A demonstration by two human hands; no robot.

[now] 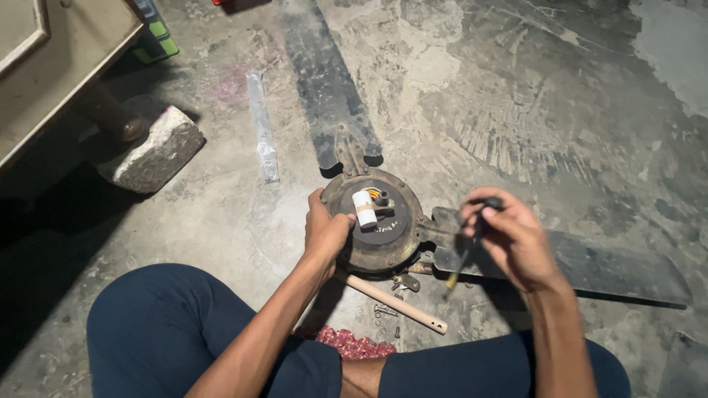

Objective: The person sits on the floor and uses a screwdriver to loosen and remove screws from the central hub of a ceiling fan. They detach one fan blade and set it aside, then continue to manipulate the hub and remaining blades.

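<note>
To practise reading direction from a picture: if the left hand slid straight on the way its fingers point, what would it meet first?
The left hand already rests on the rim of the round fan motor housing. Going on, it would probably first meet the white cylinder on top, though depth is unclear.

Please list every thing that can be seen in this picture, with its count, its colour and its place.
fan motor housing: one, dark rusty, centre of floor
white cylinder: one, on top of the housing
fan blades: two, dark grey, one up, one to the right
screwdriver: one, dark, in the right hand
wooden stick: one, pale, below the housing
screws: a few, grey, beside the stick
stone block: one, grey, left
plastic strip: one, clear, left of the upper blade
pink plastic: one, between the knees
left hand: on the housing rim
right hand: gripping the screwdriver
</note>
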